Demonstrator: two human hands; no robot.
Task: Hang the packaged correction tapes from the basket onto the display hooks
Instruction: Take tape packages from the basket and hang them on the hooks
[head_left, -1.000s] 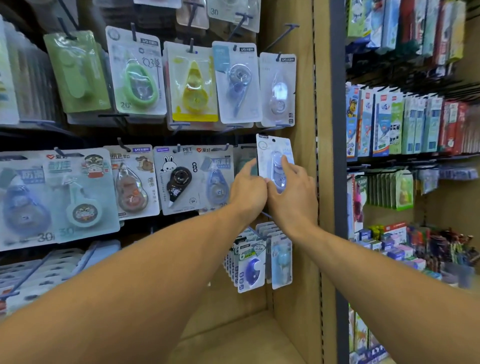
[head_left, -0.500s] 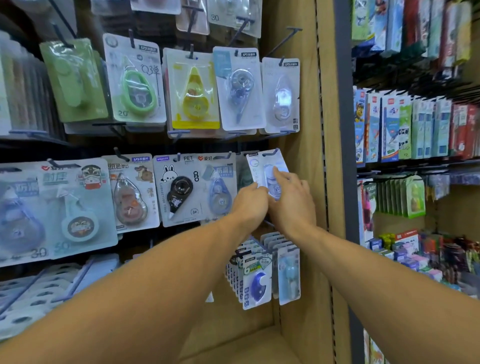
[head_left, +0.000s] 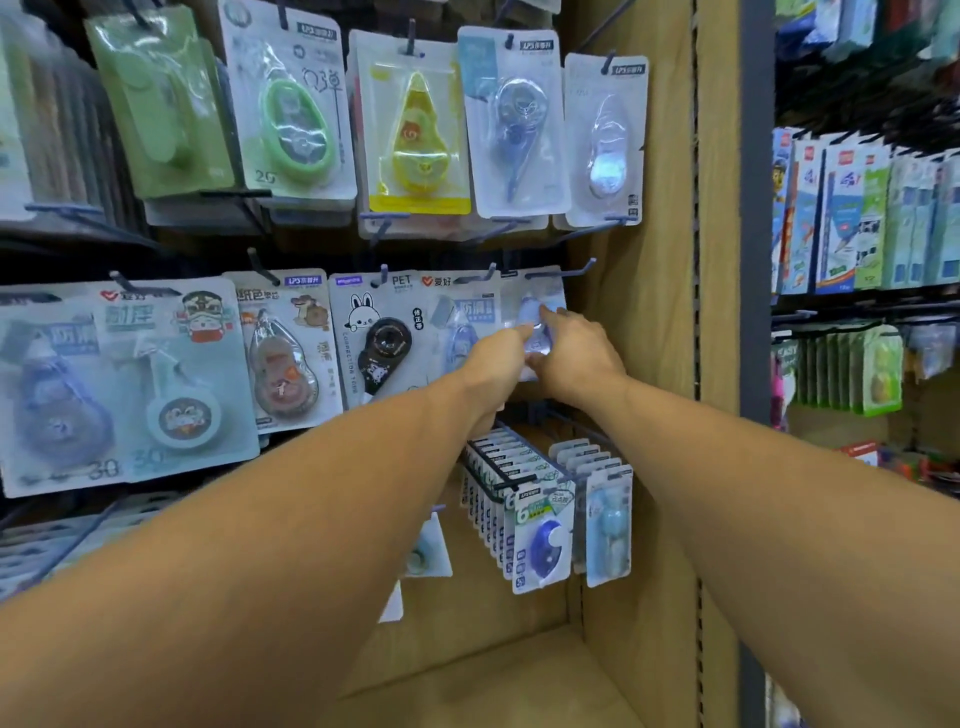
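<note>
At the middle row's right-end hook (head_left: 571, 273), two hands, left (head_left: 496, 358) and right (head_left: 574, 353), are pinching one pale-blue correction tape pack (head_left: 537, 306).

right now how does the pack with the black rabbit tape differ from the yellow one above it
The rabbit pack holds a black, round-bodied tape on a white card with a bunny drawing; the yellow pack holds a yellow teardrop tape on a yellow-edged backing. The rabbit pack hangs in the middle row, the yellow pack in the row above. Both hang on hooks, untouched.
</note>
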